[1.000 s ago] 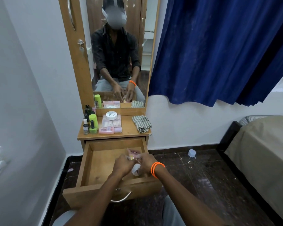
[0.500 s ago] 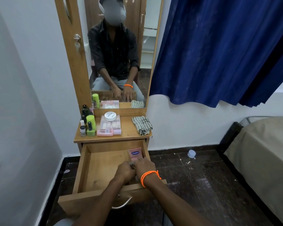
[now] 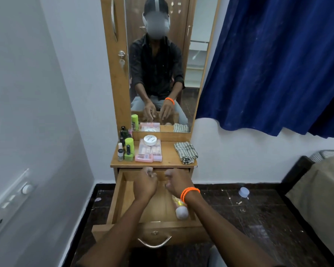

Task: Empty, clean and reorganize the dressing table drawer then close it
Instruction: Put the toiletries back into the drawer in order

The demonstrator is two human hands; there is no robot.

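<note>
Right now both my hands hover over the far end of the open drawer point(image 3: 121, 199), left hand point(image 3: 145, 186) and right hand point(image 3: 178, 183) side by side, fingers curled; whether either pinches anything I cannot tell, the fingertips are blurred. A white roll-on bottle point(image 3: 181, 211) lies in the drawer's near right corner with a yellowish packet point(image 3: 176, 201) just behind it. On the dressing table top point(image 3: 170, 160) stand the green bottles point(image 3: 129, 149), the pink case point(image 3: 149, 153) and, at the right edge, the folded cloth point(image 3: 185, 152). I judge I am restocking, so I should place things flat, along the drawer's walls.
</note>
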